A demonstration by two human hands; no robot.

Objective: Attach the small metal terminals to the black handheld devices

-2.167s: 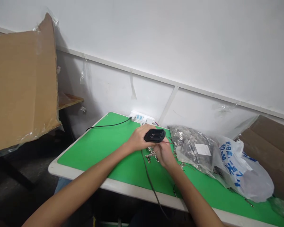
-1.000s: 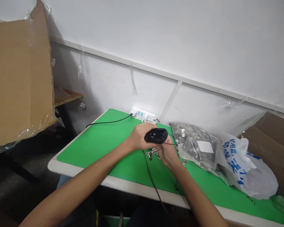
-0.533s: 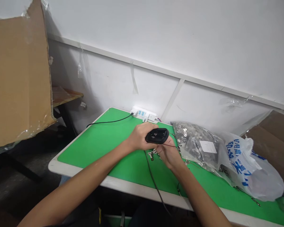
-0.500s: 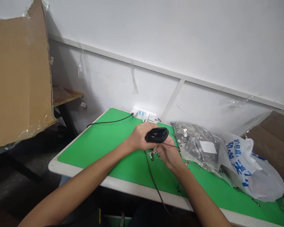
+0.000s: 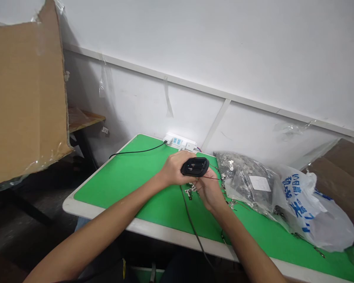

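The left hand (image 5: 173,169) is clenched around the near end of a black oval housing (image 5: 195,166), holding it just above the green table mat (image 5: 126,181), roughly mid-table. The housing is glossy and rounded, its open face turned up, showing two dark side-by-side bays. A thin dark wire (image 5: 212,178) runs off it toward 3 o'clock. The right hand (image 5: 209,189) sits under it at 5 o'clock, fingers curled up; whether they grip anything I cannot tell. Small metal clips (image 5: 190,191) lie beneath. A clear bag of metal parts (image 5: 244,177) lies at 3 o'clock, a power strip (image 5: 179,142) at 11 o'clock
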